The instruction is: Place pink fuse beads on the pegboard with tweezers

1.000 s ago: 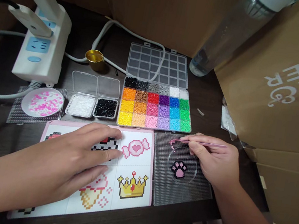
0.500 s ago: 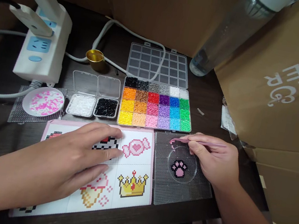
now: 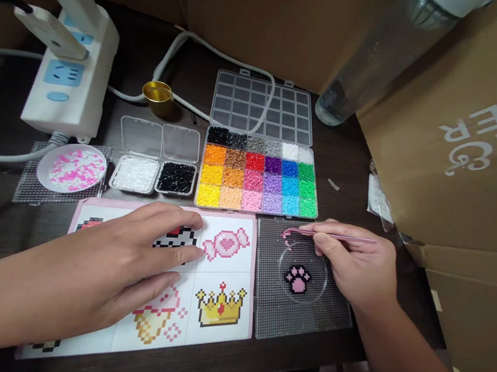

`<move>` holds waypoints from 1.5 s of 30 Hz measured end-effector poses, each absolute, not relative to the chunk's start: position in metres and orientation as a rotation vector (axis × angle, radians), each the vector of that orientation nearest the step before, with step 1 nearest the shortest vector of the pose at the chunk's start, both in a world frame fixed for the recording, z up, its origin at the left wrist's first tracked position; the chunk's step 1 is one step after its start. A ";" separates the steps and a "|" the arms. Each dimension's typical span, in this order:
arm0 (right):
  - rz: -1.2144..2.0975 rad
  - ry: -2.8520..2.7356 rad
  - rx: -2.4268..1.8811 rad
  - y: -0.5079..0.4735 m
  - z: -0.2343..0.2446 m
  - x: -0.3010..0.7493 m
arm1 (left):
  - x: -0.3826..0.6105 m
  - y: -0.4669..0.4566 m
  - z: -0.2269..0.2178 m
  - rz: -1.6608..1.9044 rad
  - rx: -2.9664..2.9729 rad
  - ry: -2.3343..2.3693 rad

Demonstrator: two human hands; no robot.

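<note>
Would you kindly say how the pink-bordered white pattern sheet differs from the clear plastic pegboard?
The pattern sheet is opaque and shows a printed yellow crown, while the pegboard is see-through and bears a black-and-pink bead paw. The pattern sheet is larger than the pegboard. The left hand lies over the pattern sheet; the right hand holds a slender pink tool over the pegboard. Both lie flat on the dark table.
</note>
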State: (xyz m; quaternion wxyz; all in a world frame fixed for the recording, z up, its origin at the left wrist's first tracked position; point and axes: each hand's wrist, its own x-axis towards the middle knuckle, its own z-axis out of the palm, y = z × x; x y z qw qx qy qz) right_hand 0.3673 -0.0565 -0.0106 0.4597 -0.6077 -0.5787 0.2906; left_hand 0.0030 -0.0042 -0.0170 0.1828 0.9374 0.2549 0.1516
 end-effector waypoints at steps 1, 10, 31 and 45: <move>0.716 -1.424 -1.494 -0.056 -0.011 0.367 | 0.003 -0.004 -0.017 0.427 2.645 0.723; 0.743 -1.437 -1.488 -0.057 -0.011 0.370 | 0.004 -0.005 -0.016 0.398 2.641 0.735; 0.742 -1.462 -1.441 -0.057 -0.012 0.371 | 0.003 -0.005 -0.017 0.413 2.648 0.716; 0.709 -1.455 -1.455 -0.056 -0.015 0.371 | 0.003 -0.004 -0.018 0.438 2.658 0.699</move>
